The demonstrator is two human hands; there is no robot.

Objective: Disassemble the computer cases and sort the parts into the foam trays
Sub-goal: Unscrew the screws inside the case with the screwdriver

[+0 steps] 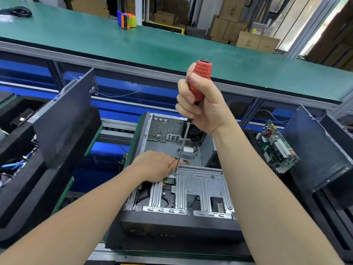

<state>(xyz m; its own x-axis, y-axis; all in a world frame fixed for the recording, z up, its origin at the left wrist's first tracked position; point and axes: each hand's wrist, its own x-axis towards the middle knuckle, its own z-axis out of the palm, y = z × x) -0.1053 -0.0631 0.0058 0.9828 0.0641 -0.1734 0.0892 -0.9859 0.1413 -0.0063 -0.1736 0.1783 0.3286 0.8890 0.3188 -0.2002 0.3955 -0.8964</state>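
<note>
The case [172,222] lies open on its side in the middle of the bench, front toward the person. The right hand [202,104] is clenched round the red handle of the screwdriver [202,73], with the shaft running down to a screw [174,174] at the corner of the drive cage [200,184]. The left hand [154,166] rests on the cage edge right beside the tip. Its fingertips are hidden, so I cannot tell whether they pinch the shaft or only press the metal.

The cage is thin stamped steel: stiff and light, but probably sharp along its cut edges. It is best taken by the folded rims, not through the slots. A small green board shows under it, likely a drive, which is heavier and knock-sensitive, so it should be lifted by its sides. The screw is tiny and will roll, so it needs catching as it comes free.

A motherboard [277,148] stands at the right near a panel [315,146], and should be held by its edges only. Black foam [23,188] lies at the left.
</note>
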